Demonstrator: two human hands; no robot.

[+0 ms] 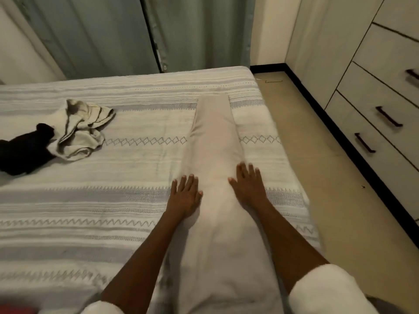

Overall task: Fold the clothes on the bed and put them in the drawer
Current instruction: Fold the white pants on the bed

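Observation:
A long beige garment (215, 155), folded lengthwise, lies stretched along the right part of the bed (113, 200), running from near me toward the far edge. My left hand (184, 196) rests flat on its left edge with straight fingers. My right hand (248, 185) lies flat on its right edge, fingers spread. Far left on the bed sit a crumpled cream garment (79, 130) and a black garment (25, 152), touching each other. The chest of drawers (376, 98) stands along the right wall, its drawers closed, with dark handles.
Green curtains (113, 35) hang behind the bed's far edge. A strip of tan floor (335, 177) runs between the bed and the drawers, edged by a dark skirting. Something red shows at the bottom left corner.

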